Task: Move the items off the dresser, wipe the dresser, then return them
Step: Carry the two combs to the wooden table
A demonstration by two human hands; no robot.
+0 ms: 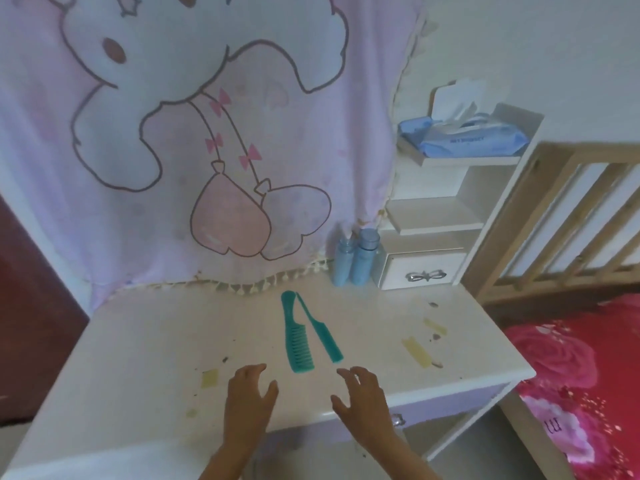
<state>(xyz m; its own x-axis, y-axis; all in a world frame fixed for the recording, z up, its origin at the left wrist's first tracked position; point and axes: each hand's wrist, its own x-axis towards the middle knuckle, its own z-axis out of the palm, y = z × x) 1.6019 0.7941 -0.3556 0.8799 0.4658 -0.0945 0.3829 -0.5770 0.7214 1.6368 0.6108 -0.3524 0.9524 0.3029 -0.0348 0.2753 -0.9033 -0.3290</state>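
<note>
As both combs lie flat near the middle of the dresser [138,341], just ahead of us, we judge them to be light, stiff plastic that should slide easily on the smooth top. The wide-toothed comb [294,337] and the fine-toothed comb [323,332] meet, or nearly meet, at their handle ends and splay apart toward us. Taking each by its spine or handle, not by the teeth, looks the surest hold.

Our left hand [250,393] and right hand [360,393] hover just short of the toothed ends, fingers spread and loosely bent, holding nothing.

Two blue bottles [365,258] stand upright at the back beside a small drawer box [422,270]; they look smooth and could tip if knocked. A pack of wipes [464,140] sits on the upper shelf. Yellowish patches [417,351] and dark specks mark the top. Nothing lies between our hands and the combs.
</note>
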